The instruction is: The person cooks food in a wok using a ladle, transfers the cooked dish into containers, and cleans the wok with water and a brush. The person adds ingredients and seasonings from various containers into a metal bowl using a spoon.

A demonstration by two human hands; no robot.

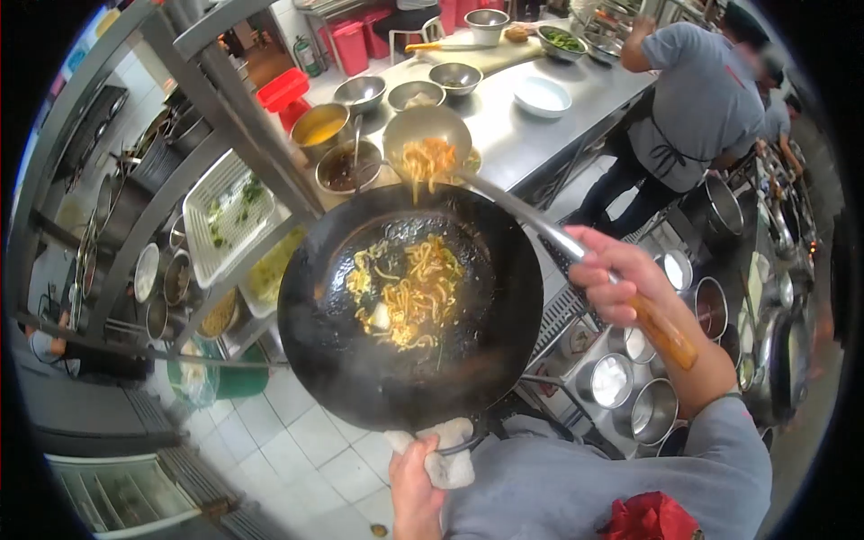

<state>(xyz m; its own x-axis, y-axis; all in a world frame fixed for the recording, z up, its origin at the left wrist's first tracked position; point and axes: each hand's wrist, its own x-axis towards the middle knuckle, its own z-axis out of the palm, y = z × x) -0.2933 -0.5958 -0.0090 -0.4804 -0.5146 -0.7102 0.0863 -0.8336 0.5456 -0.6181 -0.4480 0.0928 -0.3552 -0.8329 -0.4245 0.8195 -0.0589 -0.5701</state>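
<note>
A large black wok [315, 360] is tilted in the middle of the view, with noodles [423, 292] and bits of egg in it. My left hand [416, 477] grips its near rim or handle through a folded pale cloth [450, 463]. The fingers of my right hand [621, 274] are wrapped round the wooden handle [670, 337] of a long metal ladle [526, 211]. The ladle's bowl is up beyond the wok's far rim, by a round metal bowl [405, 130] and more noodles [427, 162].
A steel counter [585, 99] with metal bowls and a white bowl [542, 96] runs behind the wok. A co-worker [693, 108] stands at the upper right. White basket [229, 216] at left; metal pots [652, 409] at lower right.
</note>
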